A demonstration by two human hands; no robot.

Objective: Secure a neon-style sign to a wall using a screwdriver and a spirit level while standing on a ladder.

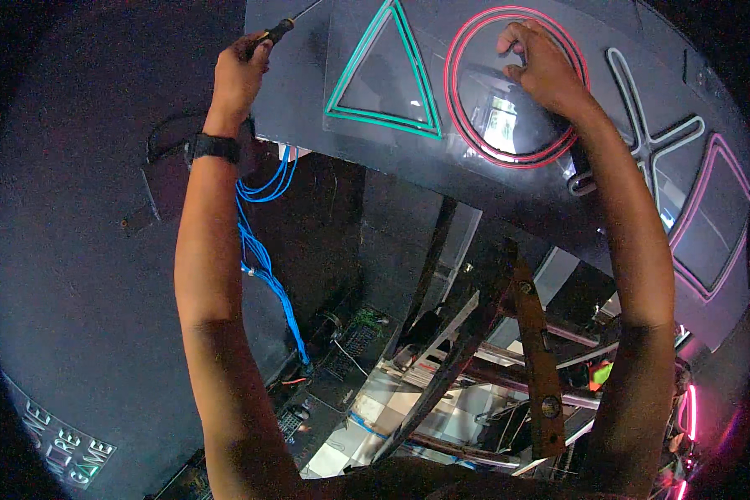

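Gripping in head view: left hand (pixel 238 73), fingers wrapped round black-and-yellow-handled screwdriver (pixel 277 33), tool before glossy dark panel (pixel 296 96), left of green double-line triangle (pixel 429 92). Right hand (pixel 548 73) over red double-line circle (pixel 452 100), fingers curled; cannot tell whether fingertips pinch anything. Bundled blue cables (pixel 267 267) beside left forearm.

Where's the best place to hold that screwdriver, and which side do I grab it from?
Probably by the screwdriver's thick dark handle, coming from the picture's lower left, as the left hand holds it. The thin shaft points up and right, so that side is best left free.
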